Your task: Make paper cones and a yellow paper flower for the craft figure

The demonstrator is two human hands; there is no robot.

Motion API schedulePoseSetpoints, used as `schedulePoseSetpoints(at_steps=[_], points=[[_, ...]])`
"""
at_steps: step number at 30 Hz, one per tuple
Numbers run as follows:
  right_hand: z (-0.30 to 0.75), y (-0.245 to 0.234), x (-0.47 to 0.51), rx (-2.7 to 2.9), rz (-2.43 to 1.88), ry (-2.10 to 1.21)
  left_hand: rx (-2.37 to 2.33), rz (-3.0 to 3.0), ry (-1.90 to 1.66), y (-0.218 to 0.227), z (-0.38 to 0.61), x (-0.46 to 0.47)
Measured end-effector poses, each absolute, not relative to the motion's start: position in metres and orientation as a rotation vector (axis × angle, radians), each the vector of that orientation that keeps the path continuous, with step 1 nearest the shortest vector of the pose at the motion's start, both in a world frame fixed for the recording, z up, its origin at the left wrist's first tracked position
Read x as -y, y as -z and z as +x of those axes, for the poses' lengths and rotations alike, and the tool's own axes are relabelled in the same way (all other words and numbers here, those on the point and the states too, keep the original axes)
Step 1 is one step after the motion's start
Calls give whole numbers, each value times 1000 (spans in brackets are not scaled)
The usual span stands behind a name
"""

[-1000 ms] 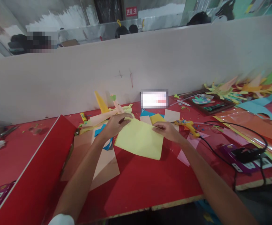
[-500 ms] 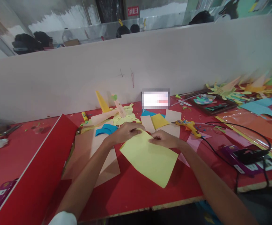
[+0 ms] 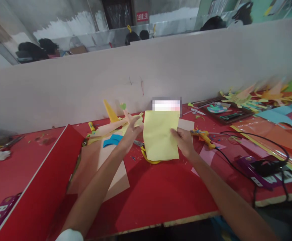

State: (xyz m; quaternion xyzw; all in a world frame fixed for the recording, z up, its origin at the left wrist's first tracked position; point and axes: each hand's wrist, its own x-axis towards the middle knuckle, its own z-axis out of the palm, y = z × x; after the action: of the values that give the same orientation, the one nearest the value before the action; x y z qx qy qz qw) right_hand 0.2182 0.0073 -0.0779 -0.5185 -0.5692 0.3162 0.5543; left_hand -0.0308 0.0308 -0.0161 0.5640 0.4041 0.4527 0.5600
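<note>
A yellow sheet of paper [image 3: 161,137] is held up, facing me, over the table. My right hand [image 3: 185,140] pinches its right edge, thumb in front. At the left edge, my left hand [image 3: 132,134] has its fingers stretched out and apart; whether it touches the paper I cannot tell. Partly hidden under the sheet lie scissors [image 3: 151,161] with yellow handles. Left of them, blue paper strips [image 3: 112,140] rest on pinkish sheets [image 3: 95,157]. Behind my left hand stand a yellow paper cone [image 3: 110,112] and a partly covered paper piece with a green tip [image 3: 123,106].
A yellow glue gun [image 3: 206,138] lies right, its black cable running to a purple box [image 3: 251,170]. A red panel [image 3: 42,177] rises at the left. Behind the red table [image 3: 161,201] stands a white partition [image 3: 90,90]. A dark tray [image 3: 230,113] holds small tools.
The yellow sheet has been raised and turned upright, uncovering the scissors. My left hand has opened off the top edge and moved left; my right hand has shifted right, still holding the sheet.
</note>
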Motion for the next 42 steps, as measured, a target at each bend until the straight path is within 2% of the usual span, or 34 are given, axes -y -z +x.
schedulePoseSetpoints(at_steps=[7, 13, 28, 42], points=[[208, 85, -4, 1358, -1184, -841, -1039, 1375, -1076, 35, 0, -12], [213, 86, -8, 1388, -1216, -721, -1059, 1459, -1193, 30, -17, -28], [206, 88, -7, 1482, -1173, -840, -964, 1613, -912, 8, -43, -34], [206, 91, -10, 1518, -1169, -855, -1094, 1658, -1156, 11, -56, -47]])
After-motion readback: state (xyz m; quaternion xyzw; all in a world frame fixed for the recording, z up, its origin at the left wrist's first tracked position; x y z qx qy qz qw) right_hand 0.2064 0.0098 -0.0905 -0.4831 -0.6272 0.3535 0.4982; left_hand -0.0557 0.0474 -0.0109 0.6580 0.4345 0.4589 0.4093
